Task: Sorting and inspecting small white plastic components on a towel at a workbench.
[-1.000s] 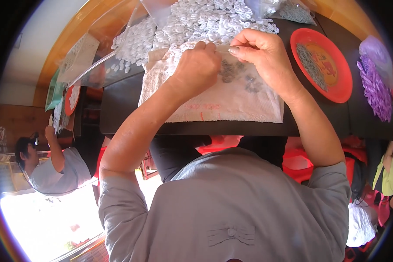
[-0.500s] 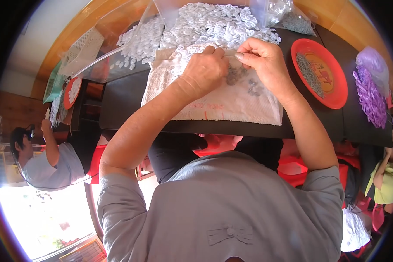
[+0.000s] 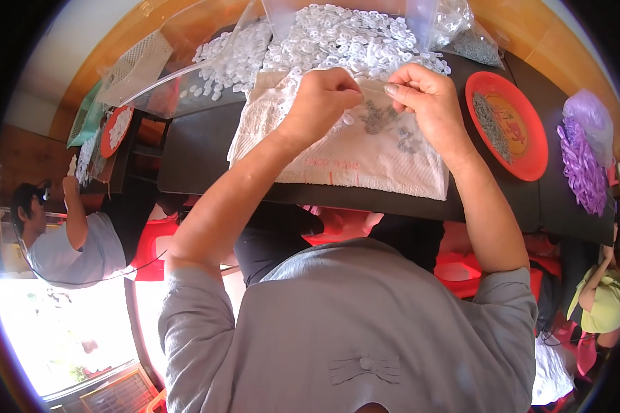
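Loose grey top [image 3: 365,296], elbow-length grey sleeves [image 3: 198,310], tonal bow-shaped detail [image 3: 365,365] on its front, black trousers [image 3: 272,237]

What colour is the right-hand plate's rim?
The plate's rim is orange-red, best seen in the head view.

Whitish cloth [image 3: 337,165] spread flat; small grey pieces [image 3: 377,118] clustered on it; small white rings [image 3: 344,40] heaped along far edge.

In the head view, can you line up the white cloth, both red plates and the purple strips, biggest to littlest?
1. White cloth
2. Right red plate
3. Purple strips
4. Left red plate; farther away, so true size unsure
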A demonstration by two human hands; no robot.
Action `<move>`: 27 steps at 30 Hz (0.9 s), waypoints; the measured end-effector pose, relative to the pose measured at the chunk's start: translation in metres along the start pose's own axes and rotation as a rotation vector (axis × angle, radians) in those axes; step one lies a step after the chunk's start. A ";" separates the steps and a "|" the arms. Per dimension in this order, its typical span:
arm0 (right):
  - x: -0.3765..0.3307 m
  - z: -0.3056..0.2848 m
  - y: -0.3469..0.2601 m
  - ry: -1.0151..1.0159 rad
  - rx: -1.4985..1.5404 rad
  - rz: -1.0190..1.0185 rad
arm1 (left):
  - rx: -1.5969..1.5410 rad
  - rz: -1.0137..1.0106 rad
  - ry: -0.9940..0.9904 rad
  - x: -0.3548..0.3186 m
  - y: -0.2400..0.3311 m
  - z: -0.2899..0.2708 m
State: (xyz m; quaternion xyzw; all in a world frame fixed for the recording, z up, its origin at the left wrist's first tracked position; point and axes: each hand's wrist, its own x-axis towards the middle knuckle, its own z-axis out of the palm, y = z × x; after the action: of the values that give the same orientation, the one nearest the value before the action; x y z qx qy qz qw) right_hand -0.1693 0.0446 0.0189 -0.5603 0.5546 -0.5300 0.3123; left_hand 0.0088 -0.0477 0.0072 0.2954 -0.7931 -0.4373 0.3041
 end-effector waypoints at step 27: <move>-0.027 0.058 -0.017 -0.098 -0.015 -0.022 | -0.976 -0.332 0.316 -0.077 0.014 0.007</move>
State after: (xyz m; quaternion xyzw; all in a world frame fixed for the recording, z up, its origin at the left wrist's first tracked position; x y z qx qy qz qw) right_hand -0.1053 0.0601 0.0136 -0.5942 0.5362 -0.5011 0.3291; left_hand 0.0496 0.0188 -0.0007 0.3033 -0.3849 -0.7474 0.4486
